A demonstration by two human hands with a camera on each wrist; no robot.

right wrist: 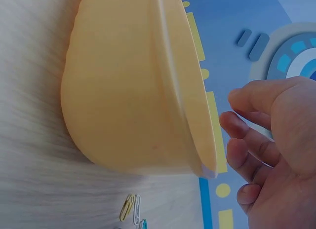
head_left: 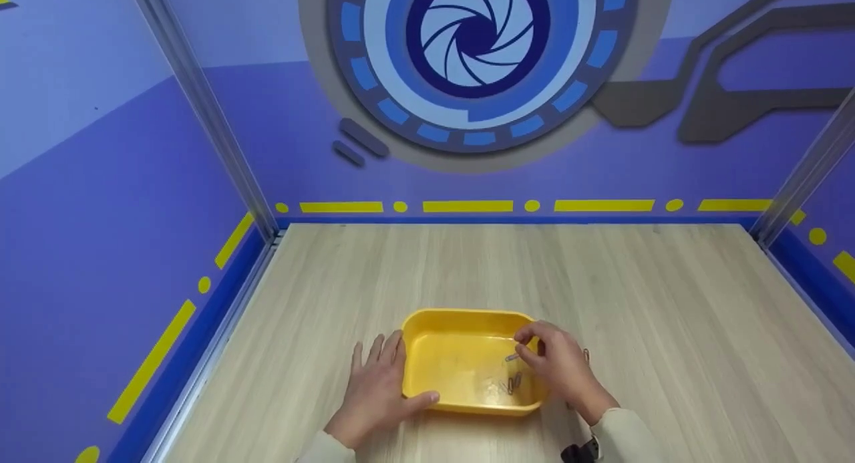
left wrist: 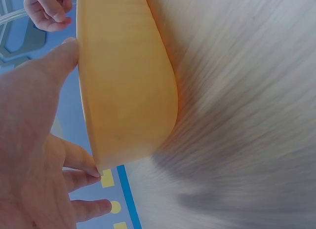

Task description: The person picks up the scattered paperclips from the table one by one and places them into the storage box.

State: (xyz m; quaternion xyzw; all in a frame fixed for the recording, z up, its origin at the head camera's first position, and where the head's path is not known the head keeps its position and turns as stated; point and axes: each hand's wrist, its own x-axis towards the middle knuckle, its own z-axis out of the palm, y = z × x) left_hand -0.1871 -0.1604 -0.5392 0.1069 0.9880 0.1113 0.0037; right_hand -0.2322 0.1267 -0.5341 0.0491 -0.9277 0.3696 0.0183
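Observation:
A yellow plastic tray (head_left: 454, 407) sits on the wooden table with a few metal paper clips (head_left: 511, 385) lying in its right part. My left hand (head_left: 377, 393) rests on the tray's left end, fingers straight along the side and thumb at the near rim. Over the right end of the tray is my right hand (head_left: 558, 359), thumb and forefinger bent toward each other. A paper clip (head_left: 511, 357) shows just below those fingertips. From the right wrist view, the thumb (right wrist: 239, 96) and forefinger stand apart with nothing seen between them.
Several coloured paper clips (right wrist: 127, 208) lie on the table just right of the tray, partly hidden by my right hand in the head view. Blue-purple printed panels (head_left: 254, 135) wall in the wooden table (head_left: 334, 282) at the back and sides.

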